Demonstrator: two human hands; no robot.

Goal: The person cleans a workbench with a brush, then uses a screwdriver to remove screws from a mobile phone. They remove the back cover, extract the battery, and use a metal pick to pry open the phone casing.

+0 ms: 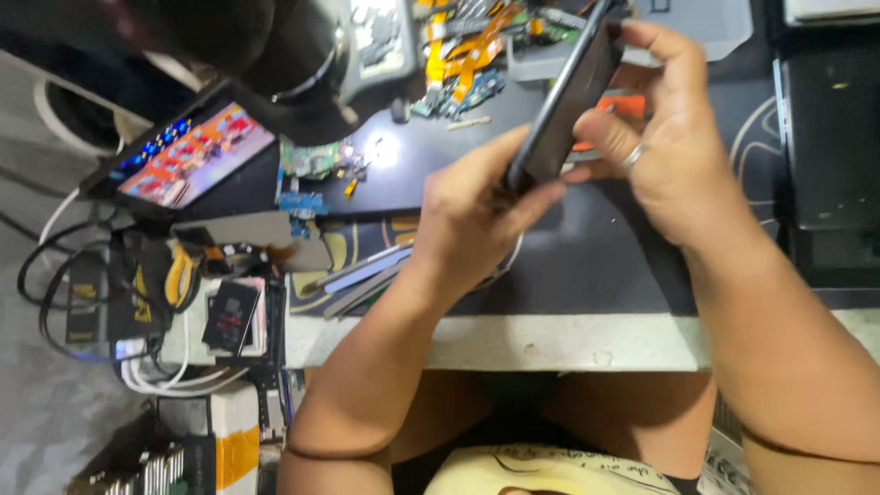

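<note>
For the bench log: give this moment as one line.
left hand: grips lower end of dark phone | right hand: holds upper end | phone: tilted, above black mat

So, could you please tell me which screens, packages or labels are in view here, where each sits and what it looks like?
Lit screen: far left of the bench, tilted rectangle, red, orange and blue picture.
Dark phone: held edge-on between left hand and right hand, slim and black, display not visible.
Black packet: left bench edge, small rectangle with pale label.
Black monitor: far right, blank.
</note>
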